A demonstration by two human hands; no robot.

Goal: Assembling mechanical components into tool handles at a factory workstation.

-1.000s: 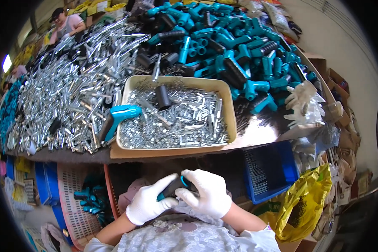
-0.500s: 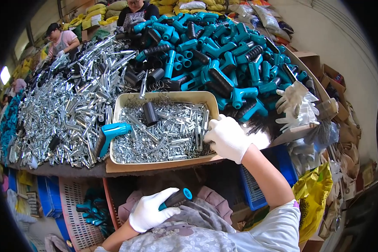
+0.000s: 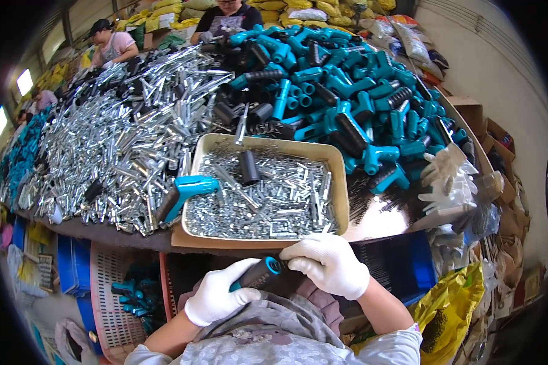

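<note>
At the frame's lower centre, a gloved left hand is gripping a black-and-teal handle while the right hand is curling beside its upper end, any pinch on something small remaining unclear.

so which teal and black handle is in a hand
The handle in the gloved left hand, its teal-rimmed end toward the right hand; those piled on the table lie loose.

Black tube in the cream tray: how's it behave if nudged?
The black tube would probably roll, given its rounded side. It looks stiff, its outline straight. Travel may be uneven, since it rests among loose metal parts in the cream tray.
</note>
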